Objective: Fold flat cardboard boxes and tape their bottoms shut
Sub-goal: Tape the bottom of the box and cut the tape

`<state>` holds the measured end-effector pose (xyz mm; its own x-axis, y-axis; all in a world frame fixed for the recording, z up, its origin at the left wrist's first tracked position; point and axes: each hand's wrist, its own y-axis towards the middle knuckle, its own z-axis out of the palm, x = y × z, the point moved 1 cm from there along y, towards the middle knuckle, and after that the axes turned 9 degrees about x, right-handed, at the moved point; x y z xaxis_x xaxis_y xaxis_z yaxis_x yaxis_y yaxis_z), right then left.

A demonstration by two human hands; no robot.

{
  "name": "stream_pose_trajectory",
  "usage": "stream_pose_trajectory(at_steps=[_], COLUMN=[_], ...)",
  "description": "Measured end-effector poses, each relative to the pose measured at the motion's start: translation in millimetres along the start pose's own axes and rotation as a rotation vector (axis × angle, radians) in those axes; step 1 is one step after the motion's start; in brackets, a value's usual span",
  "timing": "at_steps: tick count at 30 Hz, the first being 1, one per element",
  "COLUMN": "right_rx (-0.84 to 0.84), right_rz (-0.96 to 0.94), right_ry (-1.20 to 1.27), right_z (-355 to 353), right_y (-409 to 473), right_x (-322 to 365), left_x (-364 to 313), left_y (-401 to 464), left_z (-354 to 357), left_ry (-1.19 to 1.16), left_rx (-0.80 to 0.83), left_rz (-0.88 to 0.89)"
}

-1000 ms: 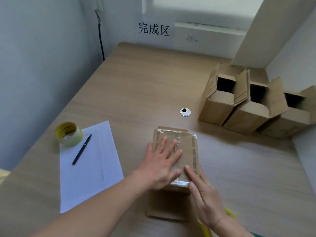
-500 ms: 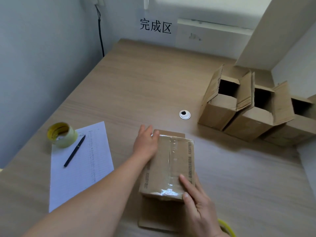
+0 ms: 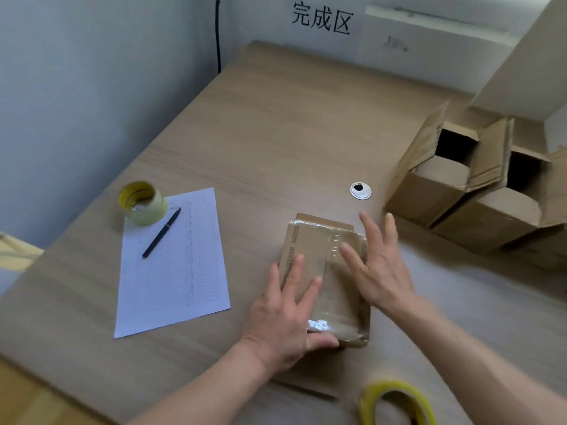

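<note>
Both hands lie on the box (image 3: 325, 277), which stands taped bottom up at the near middle of the desk (image 3: 276, 142). The left hand (image 3: 285, 314) rests flat on its left half, fingers spread and straight, thumb against the near side. The right hand (image 3: 379, 265) is spread over the right half with straight fingers; whether its palm touches the tape is hard to tell. Around them: a sheet (image 3: 173, 262) lies to the left with a pen (image 3: 161, 233) on it and a tape roll (image 3: 142, 203) at its far corner. A grommet (image 3: 360, 190) sits just beyond the box. Open boxes (image 3: 460, 191) stand in a row at the right, the last one cut off by the edge. A second roll (image 3: 399, 403), yellow and blurred, lies near the right forearm, partly out of view. Flaps beneath the box are mostly hidden by the left hand and arm. A sign (image 3: 322, 21) hangs on the far wall.
</note>
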<state>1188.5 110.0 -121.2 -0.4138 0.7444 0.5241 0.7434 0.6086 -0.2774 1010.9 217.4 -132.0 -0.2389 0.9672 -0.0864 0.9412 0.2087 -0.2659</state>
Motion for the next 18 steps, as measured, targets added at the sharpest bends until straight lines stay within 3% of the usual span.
stream_pose_trajectory(at_steps=[3, 7, 9, 11, 13, 15, 18], right_rx=[0.06, -0.062, -0.128, -0.111, -0.03, 0.076, 0.011], right_rz=[-0.024, 0.032, 0.163, 0.309, 0.477, 0.601, 0.504], right_ry=[-0.058, 0.158, 0.417, 0.555, 0.623, 0.738, 0.752], right_z=[9, 12, 10, 14, 21, 20, -9], right_y=[34, 35, 24, 7, -12, -26, -27], right_x=[11, 8, 3, 1, -3, 7, 37], left_x=[5, 6, 13, 30, 44, 47, 42], left_y=[1, -2, -4, -9, -6, 4, 24], left_z=[-1, -5, -4, -10, -22, -42, -81], left_ry=[0.029, -0.03, -0.295, -0.85, -1.248, -1.428, -1.496], left_rx=[-0.028, -0.003, 0.001, 0.172, 0.225, 0.272, 0.129], left_rz=[0.019, 0.071, 0.056, -0.041, -0.187, -0.284, -0.27])
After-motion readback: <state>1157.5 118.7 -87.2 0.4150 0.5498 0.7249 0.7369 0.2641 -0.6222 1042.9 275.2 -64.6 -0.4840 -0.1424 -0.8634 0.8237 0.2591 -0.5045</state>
